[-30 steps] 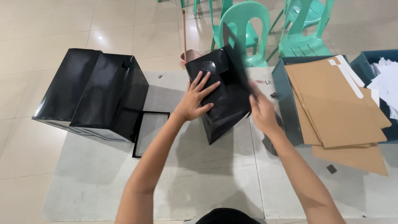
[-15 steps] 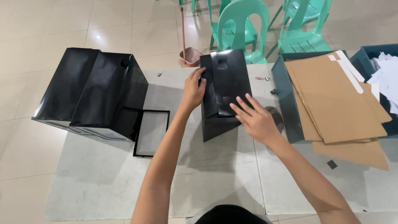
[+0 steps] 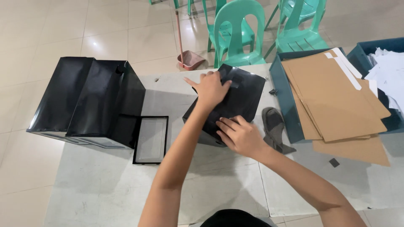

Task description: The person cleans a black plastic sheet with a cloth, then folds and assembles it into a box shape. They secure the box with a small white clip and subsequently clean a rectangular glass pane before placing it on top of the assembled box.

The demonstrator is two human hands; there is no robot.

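A glossy black paper bag lies tilted on the grey table in front of me. My left hand presses flat on its upper part, fingers spread. My right hand rests on the bag's lower end with the fingers curled against the black paper. Neither hand clearly grips the bag; both push down on it.
Two standing black bags fill the table's left side, with a black-framed flat panel beside them. A dark tape dispenser lies right of the bag. Teal bins hold brown cardboard sheets and white paper. Green chairs and a dustpan stand beyond.
The bag went from being held upright to being laid down and tilted on the table. My right hand slid down to its lower end; my left hand moved onto its upper face.
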